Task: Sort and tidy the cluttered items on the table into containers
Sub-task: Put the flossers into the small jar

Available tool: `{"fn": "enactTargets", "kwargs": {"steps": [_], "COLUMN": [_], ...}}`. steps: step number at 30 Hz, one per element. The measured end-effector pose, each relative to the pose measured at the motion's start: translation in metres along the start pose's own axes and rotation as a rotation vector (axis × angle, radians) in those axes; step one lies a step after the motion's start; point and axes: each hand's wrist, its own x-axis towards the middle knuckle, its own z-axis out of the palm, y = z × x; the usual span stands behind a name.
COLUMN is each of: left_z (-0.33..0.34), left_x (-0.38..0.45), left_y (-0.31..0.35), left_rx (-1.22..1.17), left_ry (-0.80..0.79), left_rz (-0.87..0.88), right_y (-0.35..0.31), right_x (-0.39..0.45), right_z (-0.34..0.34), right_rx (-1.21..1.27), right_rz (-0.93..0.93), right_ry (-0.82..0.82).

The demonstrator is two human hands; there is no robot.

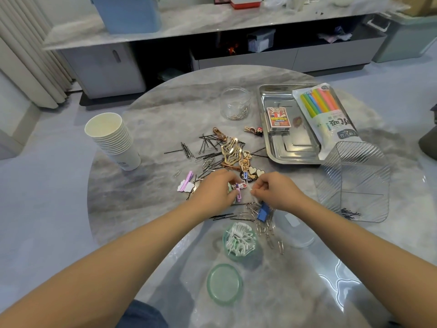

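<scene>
At the middle of the round grey marble table [146, 119], the left hand [212, 189] pinches a small pink-and-white decorated hair clip [239, 188], and the right hand [274, 190] pinches a thin white stick-like piece [254, 194], too small to identify. Toward the near edge stands a round green tub of white cotton swabs [240, 240], its green lid [224, 284] just beside it

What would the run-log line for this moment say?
left hand: pinching purple clip | right hand: pinching white swab | green tub: holds swabs
</scene>
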Motion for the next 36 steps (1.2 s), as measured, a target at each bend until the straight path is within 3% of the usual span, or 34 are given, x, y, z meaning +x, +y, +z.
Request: {"fn": "enactTargets", "kwargs": {"steps": [4, 8, 14, 20, 26, 32, 36], "left_z": [-0.004, -0.004, -0.003, 0.0, 0.002, 0.001, 0.0], "left_x": [0.0, 0.0, 0.003, 0.004, 0.003, 0.004, 0.005], "left_y": [0.007, 0.01, 0.008, 0.002, 0.003, 0.003, -0.002], "left_rx": [-0.407, -0.622, -0.811, -0.715, -0.75, -0.781, -0.78], "left_ry": [-0.026, 0.003, 0.051, 0.117, 0.097, 0.091, 0.095], "left_rz": [-0.082, -0.165, -0.344, -0.402, -0.408, -0.463, -0.487], "right_y": [-0.002, -0.003, 0.011, 0.021, 0.009, 0.005, 0.007], "right_x": [-0.005, -0.008, 0.0, 0.004, 0.01, 0.018, 0.018], "right_z": [-0.003, -0.004, -0.009, -0.006, 0.01, 0.018, 0.02], "right_rx": [0.025, 0.077, 0.262, 0.021, 0.25, -0.037, 0.011], "right_rz": [-0.089, -0.169, -0.033, -0.011, -0.104, -0.146, -0.135], "right_ry": [-0.011, -0.015, 0.039, 0.068, -0.03, 0.017, 0.074]}}
